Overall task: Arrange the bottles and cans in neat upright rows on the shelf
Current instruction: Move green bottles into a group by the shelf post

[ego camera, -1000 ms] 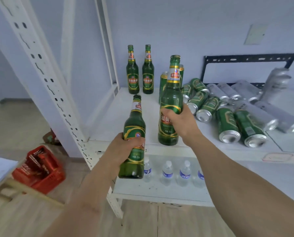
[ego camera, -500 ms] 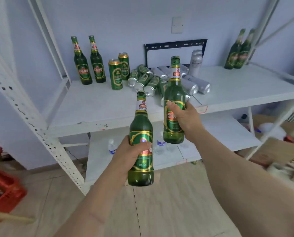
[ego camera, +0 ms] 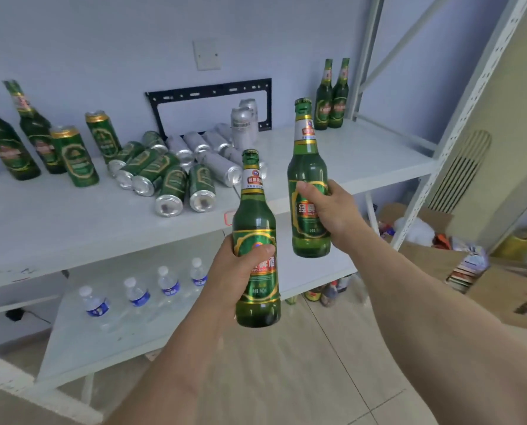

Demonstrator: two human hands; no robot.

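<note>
My left hand [ego camera: 234,271] grips a green beer bottle [ego camera: 255,216] upright in front of the white shelf [ego camera: 363,154]. A second green bottle [ego camera: 307,167], also upright, is held by my right hand [ego camera: 329,210], a little higher and further right. Both bottles hang in the air before the shelf's front edge. On the shelf, two green bottles [ego camera: 16,139] stand at the far left and two more [ego camera: 332,96] at the back right. Two green cans [ego camera: 75,154] stand upright; several green cans [ego camera: 170,182] and silver cans [ego camera: 216,157] lie on their sides in a heap. Two silver cans [ego camera: 243,121] stand behind.
A lower shelf [ego camera: 81,342] carries several small water bottles [ego camera: 136,291]. A black metal frame [ego camera: 210,93] leans on the wall. Cardboard boxes with clutter [ego camera: 458,259] sit on the floor at the right, beside the perforated shelf upright [ego camera: 458,127].
The view has swung to the right along the shelf. Both hands, each still holding its bottle, now sit before the shelf's right half, and the two bottles at the back right have come closer.
</note>
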